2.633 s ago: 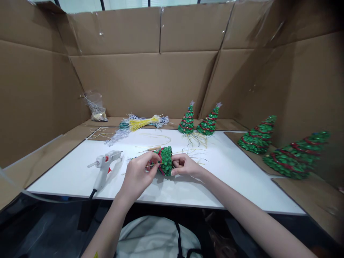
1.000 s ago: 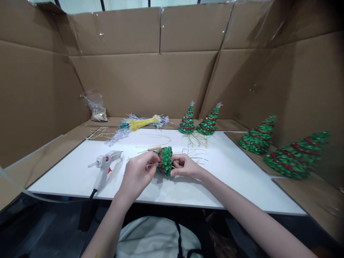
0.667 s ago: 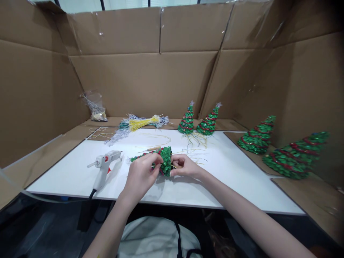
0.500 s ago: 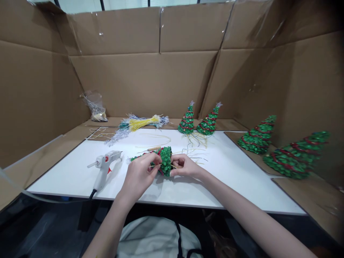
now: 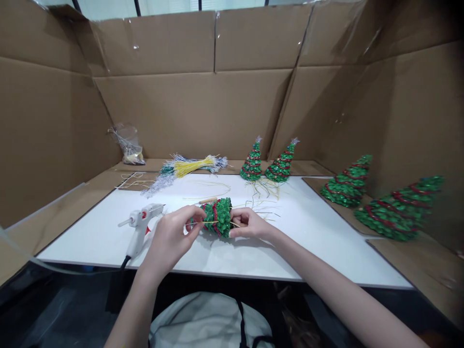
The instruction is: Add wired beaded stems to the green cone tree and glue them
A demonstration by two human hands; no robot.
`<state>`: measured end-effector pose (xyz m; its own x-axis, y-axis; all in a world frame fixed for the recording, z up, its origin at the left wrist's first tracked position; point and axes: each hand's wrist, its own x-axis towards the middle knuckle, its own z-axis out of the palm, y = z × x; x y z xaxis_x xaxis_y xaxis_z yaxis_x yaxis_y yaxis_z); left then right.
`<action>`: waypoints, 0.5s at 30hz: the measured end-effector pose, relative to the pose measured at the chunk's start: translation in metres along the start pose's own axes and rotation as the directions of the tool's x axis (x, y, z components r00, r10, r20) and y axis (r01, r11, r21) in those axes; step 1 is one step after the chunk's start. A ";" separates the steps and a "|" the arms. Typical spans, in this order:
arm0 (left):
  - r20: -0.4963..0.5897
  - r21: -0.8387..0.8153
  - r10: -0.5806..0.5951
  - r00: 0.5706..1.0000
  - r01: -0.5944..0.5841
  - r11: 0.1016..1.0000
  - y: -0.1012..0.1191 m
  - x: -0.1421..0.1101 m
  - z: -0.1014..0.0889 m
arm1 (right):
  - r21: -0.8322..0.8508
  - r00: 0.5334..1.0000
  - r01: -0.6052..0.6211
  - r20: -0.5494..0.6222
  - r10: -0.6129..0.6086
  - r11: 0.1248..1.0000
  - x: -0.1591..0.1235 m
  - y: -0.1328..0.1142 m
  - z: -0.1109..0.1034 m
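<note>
A small green tree with red bands (image 5: pixel 217 221) lies on its side just above the white board (image 5: pixel 311 241), held between both hands. My right hand (image 5: pixel 250 225) grips its wide base end, fingers curled. My left hand (image 5: pixel 172 237) is at the narrow end, thumb and forefinger pinched on a thin yellow wire (image 5: pixel 206 223) that runs across the tree. A white glue gun (image 5: pixel 139 227) lies on the board just left of my left hand.
Two small finished trees (image 5: pixel 266 162) stand at the board's far edge, two larger ones (image 5: pixel 373 198) lie at the right. Bundles of yellow and silver wires (image 5: pixel 188 166) and a plastic bag (image 5: pixel 128 142) sit at the back left. Cardboard walls enclose the workplace.
My left hand has drawn back to the left, pulling the yellow wire along the tree, so more of the tree's narrow end shows. My right hand has stayed put.
</note>
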<state>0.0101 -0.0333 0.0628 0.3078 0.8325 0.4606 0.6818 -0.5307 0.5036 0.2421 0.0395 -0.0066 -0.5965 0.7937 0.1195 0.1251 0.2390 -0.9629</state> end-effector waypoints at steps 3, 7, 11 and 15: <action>-0.012 -0.002 0.012 1.000 -0.012 1.000 0.001 0.001 0.001 | 0.003 1.000 -0.004 0.002 0.004 1.000 0.000 -0.001 0.000; -0.037 -0.023 0.049 0.998 -0.050 0.998 0.002 0.002 0.003 | 0.001 1.000 0.002 0.001 -0.002 1.000 0.000 -0.003 0.001; -0.036 -0.043 0.061 0.998 -0.062 0.997 0.005 0.003 0.006 | -0.001 1.000 0.005 0.009 -0.005 1.000 -0.001 -0.004 0.001; 0.007 -0.077 0.054 0.998 -0.054 0.996 0.006 0.007 0.013 | -0.005 1.000 0.007 0.006 -0.007 1.000 -0.001 -0.005 0.001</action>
<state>0.0249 -0.0287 0.0591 0.3489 0.8035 0.4824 0.6114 -0.5853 0.5326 0.2410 0.0371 -0.0020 -0.6021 0.7886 0.1252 0.1248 0.2478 -0.9607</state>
